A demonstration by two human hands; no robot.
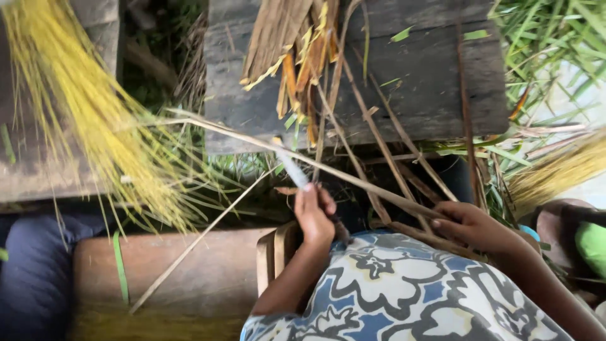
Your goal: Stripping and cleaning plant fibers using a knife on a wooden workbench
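Left grip (314, 215): fist closed round a knife handle, pale blade (291, 167) pointing up and away, blurred. Right grip (470, 224): fingers pinched on the near end of a long dry leaf rib (303, 159).

Head view: rib runs diagonally from the right hand up-left, crossing just by the blade; can't tell if they touch. Far end reaches the yellow fibre bundle (95, 113) at left.

Dark wooden bench (429, 82) sits ahead, its near edge just beyond the blade. Dried brown strips (297, 57) hang over that edge. More loose ribs crowd between bench and right hand.

Lower left: a reddish board (202, 271), one thin rib across it. Green leaves (543, 57) pile at the right edge. Patterned cloth (404, 290) covers the lap.
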